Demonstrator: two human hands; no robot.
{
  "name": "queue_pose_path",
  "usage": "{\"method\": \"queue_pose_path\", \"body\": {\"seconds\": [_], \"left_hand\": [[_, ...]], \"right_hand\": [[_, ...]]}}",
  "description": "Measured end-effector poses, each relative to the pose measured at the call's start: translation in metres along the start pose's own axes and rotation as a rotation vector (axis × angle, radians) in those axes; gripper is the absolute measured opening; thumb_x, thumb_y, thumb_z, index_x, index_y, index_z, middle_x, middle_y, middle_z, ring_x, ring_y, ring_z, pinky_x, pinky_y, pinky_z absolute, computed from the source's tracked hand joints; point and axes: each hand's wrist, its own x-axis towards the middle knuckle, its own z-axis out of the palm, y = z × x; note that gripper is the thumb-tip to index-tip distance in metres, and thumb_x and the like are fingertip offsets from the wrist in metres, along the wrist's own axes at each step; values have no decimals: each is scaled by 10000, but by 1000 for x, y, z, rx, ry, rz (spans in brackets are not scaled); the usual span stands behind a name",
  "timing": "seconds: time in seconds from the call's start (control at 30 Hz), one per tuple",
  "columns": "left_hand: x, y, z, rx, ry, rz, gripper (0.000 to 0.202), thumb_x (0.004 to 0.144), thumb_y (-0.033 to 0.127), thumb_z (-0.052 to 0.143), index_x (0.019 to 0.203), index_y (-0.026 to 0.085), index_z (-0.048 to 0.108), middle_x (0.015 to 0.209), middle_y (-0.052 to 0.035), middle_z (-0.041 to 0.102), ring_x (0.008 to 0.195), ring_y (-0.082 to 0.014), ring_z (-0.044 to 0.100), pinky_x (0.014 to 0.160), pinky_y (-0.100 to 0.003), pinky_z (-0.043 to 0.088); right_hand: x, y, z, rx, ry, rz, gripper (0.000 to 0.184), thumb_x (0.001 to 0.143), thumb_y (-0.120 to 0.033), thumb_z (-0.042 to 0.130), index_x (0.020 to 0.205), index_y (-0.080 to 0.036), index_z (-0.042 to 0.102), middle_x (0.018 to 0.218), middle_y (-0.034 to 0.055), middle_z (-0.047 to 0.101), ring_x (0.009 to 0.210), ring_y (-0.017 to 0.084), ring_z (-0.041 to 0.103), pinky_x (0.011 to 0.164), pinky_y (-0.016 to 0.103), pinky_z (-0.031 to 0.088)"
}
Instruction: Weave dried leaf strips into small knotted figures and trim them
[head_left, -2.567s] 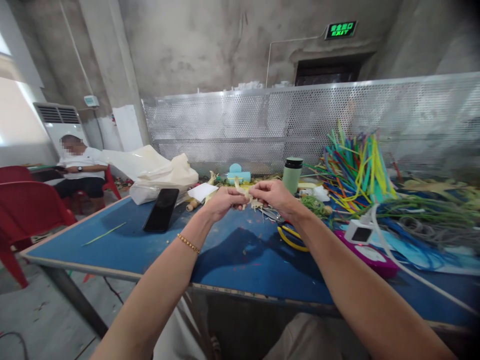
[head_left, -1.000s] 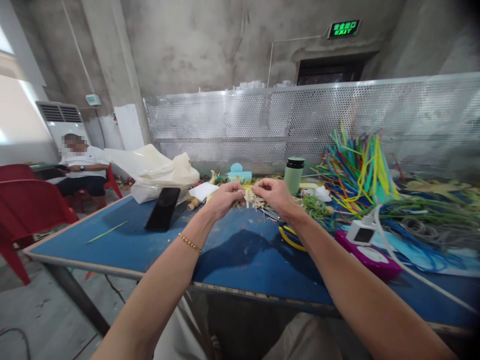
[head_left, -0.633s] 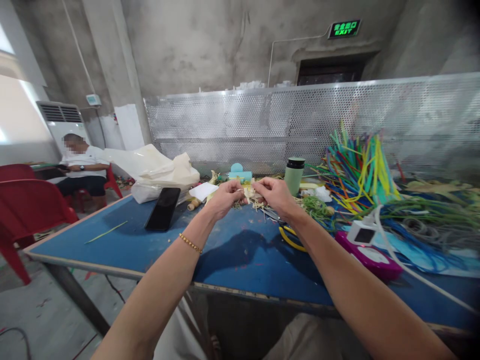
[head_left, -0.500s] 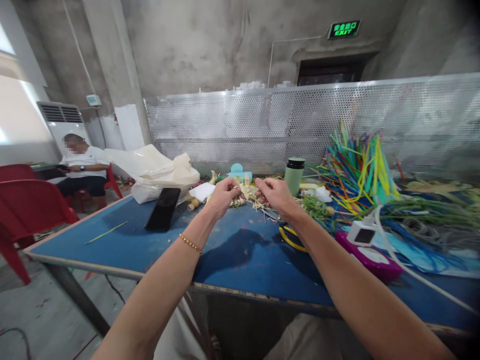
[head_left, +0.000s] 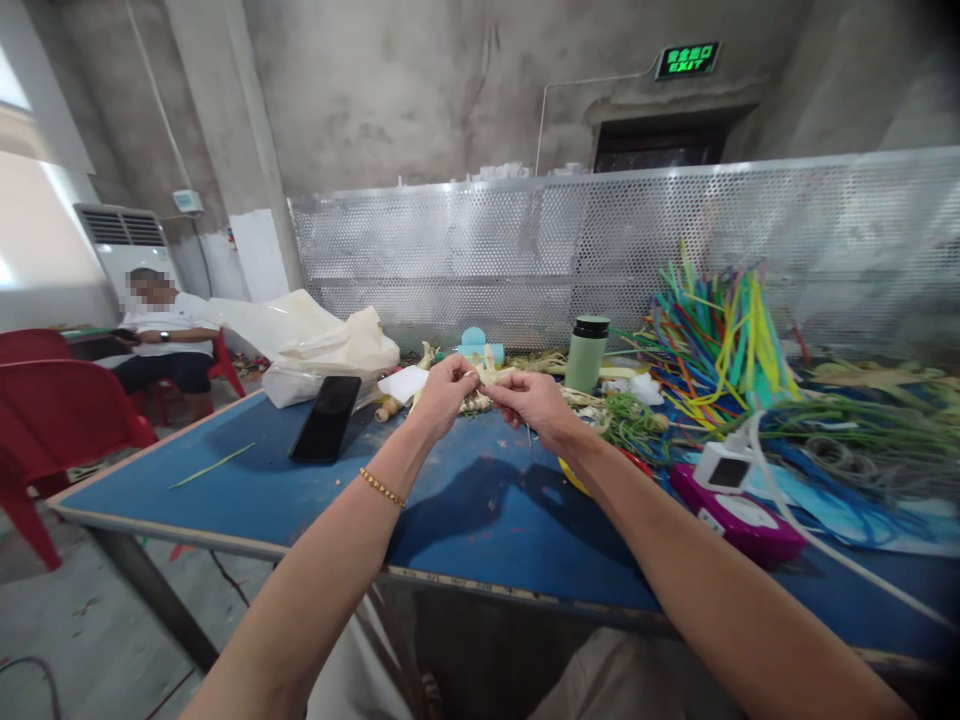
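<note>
Workpiece [head_left: 492,372], pale, pinched between left hand [head_left: 448,390] and right hand [head_left: 534,403], both narrowly closed, green tumbler [head_left: 586,355] beyond right hand.

Near: 1 bare left hand [head_left: 444,396] and 1 bare right hand [head_left: 538,403], 1 gold beaded bracelet [head_left: 382,488]. Left: 1 flat black phone [head_left: 325,420], 3 red plastic chairs [head_left: 67,412], 1 seated person [head_left: 180,312]. Right: 1 pale-green cylindrical bottle [head_left: 586,358], 1 white plastic adapter [head_left: 706,464]. Far: 1 lit green exit sign [head_left: 688,60].

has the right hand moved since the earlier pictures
Yes, leftward: compared with the picture just before, the right hand sits farther from the green bottle, which stands in place, and nearer the left hand.
</note>
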Motion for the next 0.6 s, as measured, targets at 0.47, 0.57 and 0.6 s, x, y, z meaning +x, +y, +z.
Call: {"method": "queue_pose_path", "body": {"seconds": [0.47,0.57,0.6], "left_hand": [[-3,6,3,-284,-45,-124,162,682,90,640,638,163,502,514,12,561,524,-89,502,583,-218,365],[-3,8,2,-303,-46,-143,181,679,92,658,638,162,496,517,10,564,524,-90,506,580,-215,364],[-3,8,2,-308,-47,-147,182,679,90,657,637,161,494,515,10,562,524,-90,506,579,-215,363]], "right_hand": [[5,7,0,205,-31,-2,223,595,-294,782,677,-154,629,538,-36,558,416,66,466,408,211,405],[5,5,1,210,-28,19,194,592,-267,751,704,-150,643,526,-42,552,403,61,453,405,207,390],[4,4,1,207,-27,24,185,591,-257,738,709,-148,646,516,-45,547,397,60,447,404,206,382]]}}
